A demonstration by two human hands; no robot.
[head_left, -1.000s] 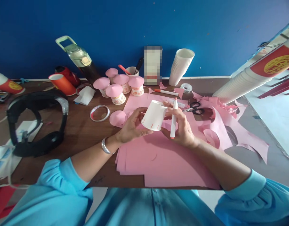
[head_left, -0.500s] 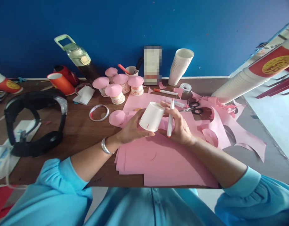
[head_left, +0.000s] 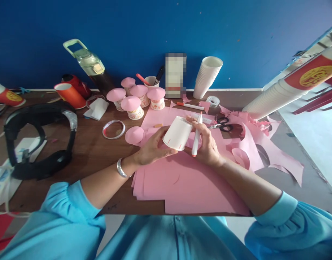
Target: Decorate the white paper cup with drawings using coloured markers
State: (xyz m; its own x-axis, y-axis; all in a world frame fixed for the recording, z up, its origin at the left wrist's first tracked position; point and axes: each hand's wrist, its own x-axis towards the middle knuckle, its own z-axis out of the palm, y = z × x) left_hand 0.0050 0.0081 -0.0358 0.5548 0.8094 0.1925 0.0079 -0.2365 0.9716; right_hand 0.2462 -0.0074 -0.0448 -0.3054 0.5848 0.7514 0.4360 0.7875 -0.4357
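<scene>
One white paper cup point(head_left: 177, 134) sits mid-view on my head camera, held upside down and tilted above the pink sheets point(head_left: 198, 191) spread on the counter point(head_left: 101, 155). I have the left hand point(head_left: 152, 147) gripping it from the side, thumb along the lower rim. My right hand point(head_left: 209, 147) holds a white marker point(head_left: 196, 139) with red ends, nearly upright, while its fingertips reach the cup's base. Two short red strokes show near the rim; from this angle I can't fairly say whether the marker's upper end is capped.

Just beyond the right hand lie the scissors point(head_left: 220, 125) and another marker point(head_left: 191, 106). A pink paper cone point(head_left: 134, 135) rests near the left hand, beside a tape roll point(head_left: 113, 136). Five cone-topped cups point(head_left: 135, 113) stand farther back, left of a tall cup stack point(head_left: 206, 79).
</scene>
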